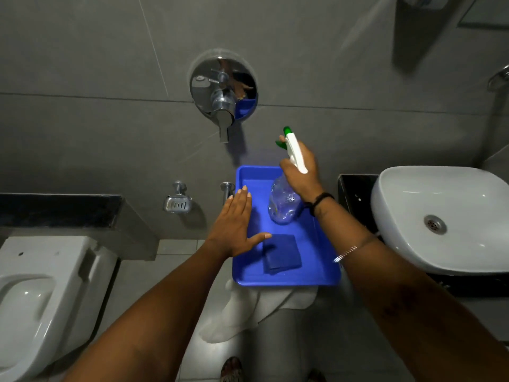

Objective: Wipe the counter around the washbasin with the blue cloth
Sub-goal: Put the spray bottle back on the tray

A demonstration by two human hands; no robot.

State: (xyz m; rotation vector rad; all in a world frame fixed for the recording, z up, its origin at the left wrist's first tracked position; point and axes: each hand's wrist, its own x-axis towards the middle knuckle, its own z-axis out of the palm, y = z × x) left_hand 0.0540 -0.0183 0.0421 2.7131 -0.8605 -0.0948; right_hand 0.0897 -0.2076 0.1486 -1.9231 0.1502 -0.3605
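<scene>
Two bare forearms reaching up from the bottom edge. Left hand [234,224] flat, fingers together, thumb spread, holding nothing, at the left rim of one blue plastic tray [325,260] at centre frame. Right hand [301,172] wrapped round the neck of one clear spray bottle [283,202] with white head and green nozzle, base over the tray. One blue cloth [281,255], folded square, lying in the tray's near half, just beside the left thumb. One white washbasin [446,216], rounded and glossy, at right on a dark counter [355,194]. One white toilet [41,293] at lower left. Grey tiled wall, one chrome mixer [223,92], one chrome soap dish [177,202].
</scene>
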